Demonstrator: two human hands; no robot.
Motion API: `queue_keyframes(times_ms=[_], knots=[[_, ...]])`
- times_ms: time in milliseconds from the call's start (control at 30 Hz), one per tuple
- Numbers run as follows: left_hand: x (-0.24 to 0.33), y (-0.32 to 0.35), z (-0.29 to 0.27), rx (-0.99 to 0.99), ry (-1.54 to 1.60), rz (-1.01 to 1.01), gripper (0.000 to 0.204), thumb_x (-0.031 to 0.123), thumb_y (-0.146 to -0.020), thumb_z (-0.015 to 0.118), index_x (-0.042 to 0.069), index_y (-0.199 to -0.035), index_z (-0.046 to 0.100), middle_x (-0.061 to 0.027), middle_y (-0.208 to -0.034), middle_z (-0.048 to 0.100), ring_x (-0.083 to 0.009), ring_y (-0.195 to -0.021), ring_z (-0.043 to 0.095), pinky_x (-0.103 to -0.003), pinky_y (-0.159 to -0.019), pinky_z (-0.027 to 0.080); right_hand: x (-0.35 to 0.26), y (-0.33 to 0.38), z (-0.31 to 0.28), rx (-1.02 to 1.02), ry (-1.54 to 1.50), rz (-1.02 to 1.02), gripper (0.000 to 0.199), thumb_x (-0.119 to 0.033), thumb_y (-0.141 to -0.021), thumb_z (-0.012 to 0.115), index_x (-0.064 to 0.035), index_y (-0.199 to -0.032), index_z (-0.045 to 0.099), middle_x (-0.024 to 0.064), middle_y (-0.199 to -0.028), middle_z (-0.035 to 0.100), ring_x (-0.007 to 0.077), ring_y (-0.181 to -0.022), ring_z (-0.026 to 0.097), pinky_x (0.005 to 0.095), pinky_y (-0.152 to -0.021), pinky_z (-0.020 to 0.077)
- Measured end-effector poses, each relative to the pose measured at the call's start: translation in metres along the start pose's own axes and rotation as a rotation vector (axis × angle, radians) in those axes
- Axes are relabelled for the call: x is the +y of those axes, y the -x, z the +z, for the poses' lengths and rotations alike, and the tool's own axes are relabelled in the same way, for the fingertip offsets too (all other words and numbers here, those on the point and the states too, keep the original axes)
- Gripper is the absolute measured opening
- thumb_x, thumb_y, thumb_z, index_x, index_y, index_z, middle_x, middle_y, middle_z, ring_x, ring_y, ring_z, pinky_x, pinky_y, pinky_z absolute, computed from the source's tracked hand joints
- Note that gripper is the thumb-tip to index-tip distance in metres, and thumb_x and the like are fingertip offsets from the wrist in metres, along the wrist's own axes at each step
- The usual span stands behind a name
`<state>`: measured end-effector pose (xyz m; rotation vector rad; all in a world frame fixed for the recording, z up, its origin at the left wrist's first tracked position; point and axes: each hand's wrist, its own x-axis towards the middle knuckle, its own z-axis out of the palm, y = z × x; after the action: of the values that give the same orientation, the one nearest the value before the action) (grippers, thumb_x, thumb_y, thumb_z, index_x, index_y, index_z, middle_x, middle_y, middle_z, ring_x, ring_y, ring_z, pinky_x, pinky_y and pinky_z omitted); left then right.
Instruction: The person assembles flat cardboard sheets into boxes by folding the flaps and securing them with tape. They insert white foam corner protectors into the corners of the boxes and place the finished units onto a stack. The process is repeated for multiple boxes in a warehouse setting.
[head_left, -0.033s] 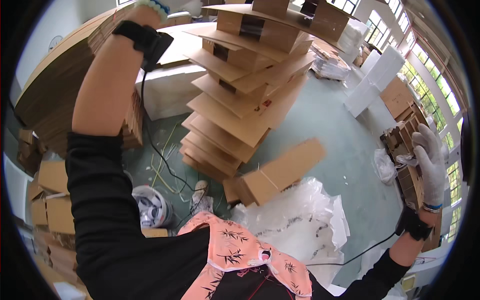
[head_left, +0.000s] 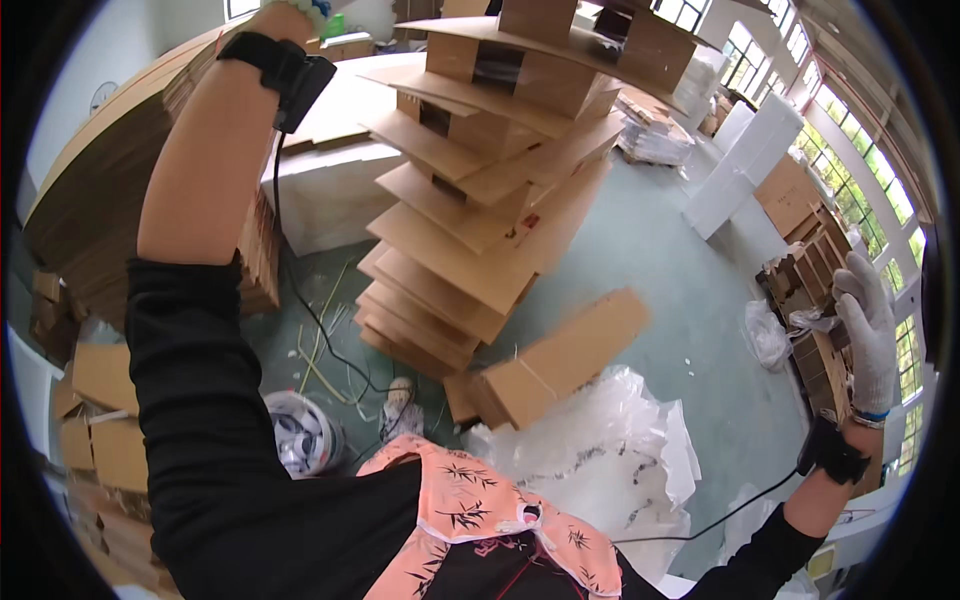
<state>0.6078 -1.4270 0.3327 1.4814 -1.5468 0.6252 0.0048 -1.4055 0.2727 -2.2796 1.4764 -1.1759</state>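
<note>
My left forearm [head_left: 200, 165] reaches up and forward on the left, wearing a black wrist device with a cable. My left hand lies beyond the upper edge, so whatever it touches is hidden. Out to the right, my right hand [head_left: 868, 325] is raised in a whitish glove. Its fingers are apart and slightly bent, with nothing visible in them. In front of me rises a tall, leaning stack of brown cardboard cartons [head_left: 455, 235] with flaps spread outward. Beside its foot, a long closed carton [head_left: 565, 355] lies on the floor.
Crumpled clear plastic wrap [head_left: 600, 470] lies near my feet. A white bucket [head_left: 300, 435] holding rolls stands at left. Piled flat cardboard [head_left: 110, 190] fills the far left, with boxes [head_left: 105, 375] nearer. White foam blocks [head_left: 745, 155] and cartons [head_left: 820, 365] line the right. Loose straps litter the floor.
The view has shifted slightly, so the carton stack sits a little further left and the floor items lower. Both arms keep nearly the same pose.
</note>
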Motion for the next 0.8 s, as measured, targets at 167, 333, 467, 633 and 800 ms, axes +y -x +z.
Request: queue_keyframes(times_ms=[167,333,467,633,800], knots=[[-0.205,-0.178,0.065,0.251,-0.236,0.015,0.060,0.045,-0.091,0.060,0.001,-0.132,0.058,-0.0207,-0.129,0.062,-0.0318,-0.119,0.060,-0.037,-0.103,0.046,0.012,-0.159,0.010,0.229,0.319,0.105,0.053,-0.020,-0.091,0.057,-0.0068,-0.142,0.048,0.0123,-0.115,0.064,0.0215,-0.108,0.061,0.0333,-0.092,0.0487],[-0.224,-0.251,0.134,0.097,-0.283,-0.220,0.074,0.045,-0.090,0.058,0.002,-0.147,0.039,-0.0241,-0.145,0.048,-0.0362,-0.134,0.048,-0.042,-0.112,0.038,-0.045,-0.327,0.039,0.365,0.763,0.167,0.062,-0.032,-0.086,0.062,-0.0086,-0.141,0.048,0.0218,-0.116,0.066,0.0313,-0.107,0.064,0.0374,-0.093,0.0485],[-0.229,-0.289,0.167,0.109,-0.217,-0.238,0.079,0.039,-0.086,0.062,0.002,-0.150,0.033,-0.0231,-0.148,0.045,-0.0356,-0.136,0.045,-0.042,-0.114,0.037,-0.087,-0.403,0.066,0.421,0.928,0.161,0.062,-0.033,-0.084,0.057,-0.0090,-0.140,0.049,0.0213,-0.130,0.061,0.0364,-0.120,0.058,0.0420,-0.101,0.0456],[-0.249,-0.325,0.200,0.208,-0.230,-0.155,0.070,0.033,-0.082,0.062,0.003,-0.142,0.042,-0.0237,-0.135,0.055,-0.0375,-0.125,0.055,-0.044,-0.106,0.045,-0.095,-0.454,0.112,0.472,1.000,0.181,0.060,-0.030,-0.084,0.061,-0.0108,-0.140,0.049,0.0197,-0.137,0.057,0.0362,-0.124,0.055,0.0437,-0.105,0.0454],[-0.254,-0.332,0.207,0.273,-0.065,-0.185,0.065,0.032,-0.081,0.061,0.003,-0.138,0.047,-0.0244,-0.128,0.061,-0.0389,-0.118,0.059,-0.044,-0.102,0.047,-0.085,-0.495,0.139,0.476,1.073,0.126,0.056,-0.022,-0.085,0.058,-0.0105,-0.139,0.048,0.0241,-0.129,0.060,0.0380,-0.119,0.059,0.0468,-0.098,0.0500]])
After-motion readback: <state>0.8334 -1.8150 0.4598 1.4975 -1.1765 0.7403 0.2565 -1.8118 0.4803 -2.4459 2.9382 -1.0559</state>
